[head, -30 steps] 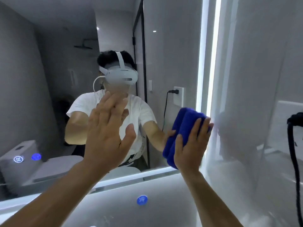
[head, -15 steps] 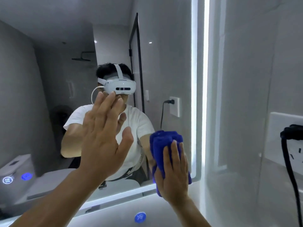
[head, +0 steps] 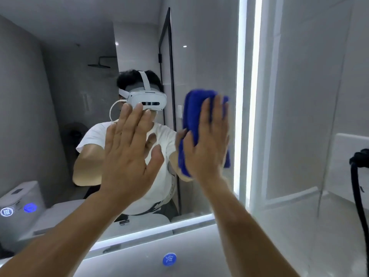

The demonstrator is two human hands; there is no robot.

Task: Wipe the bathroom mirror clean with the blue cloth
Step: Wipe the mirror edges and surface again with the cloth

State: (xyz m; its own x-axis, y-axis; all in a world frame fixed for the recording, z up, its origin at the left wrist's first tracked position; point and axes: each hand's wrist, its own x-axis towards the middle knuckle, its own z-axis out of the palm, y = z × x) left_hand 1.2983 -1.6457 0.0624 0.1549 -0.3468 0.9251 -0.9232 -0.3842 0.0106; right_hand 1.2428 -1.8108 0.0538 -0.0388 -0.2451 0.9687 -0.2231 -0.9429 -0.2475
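A grey bathroom reflects in the mirror (head: 60,96) filling left and centre. The left hand (head: 127,154) lies spread flat mid-frame, holding nothing. The right hand (head: 205,148), fingers straight, presses the blue cloth (head: 196,104) on the glass, centre-right. The cloth looks soft and light, so a flat palm probably suits.

Place: a bathroom.
Mirror: a large wall mirror (head: 60,96) edged with lit white strips (head: 240,76).
Reflected in it: a toilet (head: 22,198) with glowing blue buttons, an overhead shower head (head: 99,65), and a black-framed glass door (head: 169,56).
Walls: pale glossy tiles (head: 309,76), and a white socket (head: 347,144) with a black plug in it.
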